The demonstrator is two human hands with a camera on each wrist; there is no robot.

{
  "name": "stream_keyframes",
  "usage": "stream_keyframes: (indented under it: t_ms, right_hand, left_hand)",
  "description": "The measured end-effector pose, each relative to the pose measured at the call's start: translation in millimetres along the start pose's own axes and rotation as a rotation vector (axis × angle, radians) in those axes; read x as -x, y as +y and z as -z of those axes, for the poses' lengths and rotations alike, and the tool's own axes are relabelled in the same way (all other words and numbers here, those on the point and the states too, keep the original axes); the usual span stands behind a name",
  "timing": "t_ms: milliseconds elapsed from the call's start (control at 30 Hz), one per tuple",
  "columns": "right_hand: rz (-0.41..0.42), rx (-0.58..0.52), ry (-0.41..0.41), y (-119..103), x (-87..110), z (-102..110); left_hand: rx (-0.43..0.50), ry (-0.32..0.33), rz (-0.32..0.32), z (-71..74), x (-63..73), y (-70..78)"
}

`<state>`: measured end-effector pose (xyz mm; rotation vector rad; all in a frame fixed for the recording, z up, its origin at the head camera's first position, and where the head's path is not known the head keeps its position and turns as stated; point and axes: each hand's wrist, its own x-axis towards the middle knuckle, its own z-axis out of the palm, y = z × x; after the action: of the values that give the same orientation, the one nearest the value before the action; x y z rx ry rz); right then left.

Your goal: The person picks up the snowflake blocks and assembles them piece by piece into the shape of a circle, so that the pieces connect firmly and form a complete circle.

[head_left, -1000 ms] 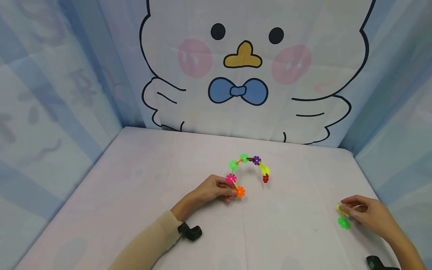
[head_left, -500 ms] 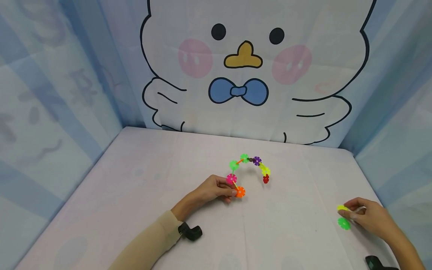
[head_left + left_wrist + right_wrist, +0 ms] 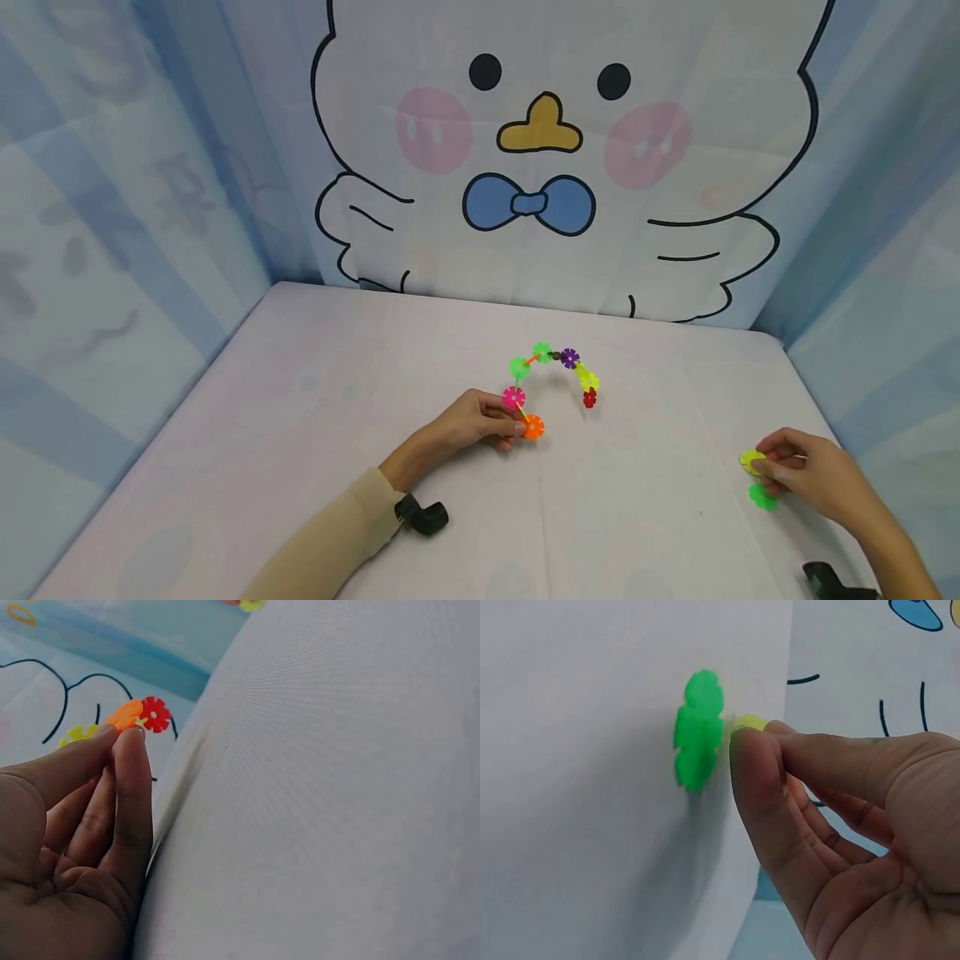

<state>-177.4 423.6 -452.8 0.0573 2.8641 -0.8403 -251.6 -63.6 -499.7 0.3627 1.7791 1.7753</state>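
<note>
My left hand (image 3: 480, 421) pinches an orange notched plastic disc (image 3: 533, 427) between thumb and fingers. That disc ends a curved chain of interlocked flower-shaped discs, with a pink disc (image 3: 513, 397), green discs (image 3: 520, 367), a purple disc (image 3: 570, 358), a yellow disc (image 3: 590, 382) and a red disc (image 3: 589, 399) at the other end. At the right of the table, my right hand (image 3: 810, 471) pinches a loose yellow disc (image 3: 752, 462), mostly hidden by the fingertips in the right wrist view. Just beside those fingertips is a loose green disc (image 3: 699, 731).
Both hands work over a white cloth-covered table (image 3: 637, 500). A printed cartoon backdrop (image 3: 540, 267) rises behind its far edge, and blue patterned curtains (image 3: 112, 250) hang along the sides. Black wrist camera mounts (image 3: 423, 515) sit on the wrists.
The right hand has shifted slightly left and away with the yellow disc, which now shows more of its face. The left hand and the chain have stayed in place.
</note>
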Motion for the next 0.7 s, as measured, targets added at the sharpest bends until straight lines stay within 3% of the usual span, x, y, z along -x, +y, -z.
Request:
stream_keyframes:
  t_ms: [300,700]
  right_hand:
    - [0.147,-0.1,-0.03,-59.4,-12.2,-26.1]
    - [0.306,-0.258,-0.177,-140.3,-39.6,-77.3]
  left_hand:
    - [0.017,0.002,-0.007,-0.7,0.3,0.2]
    - [0.016,0.001,-0.01,0.0,1.7,0.9]
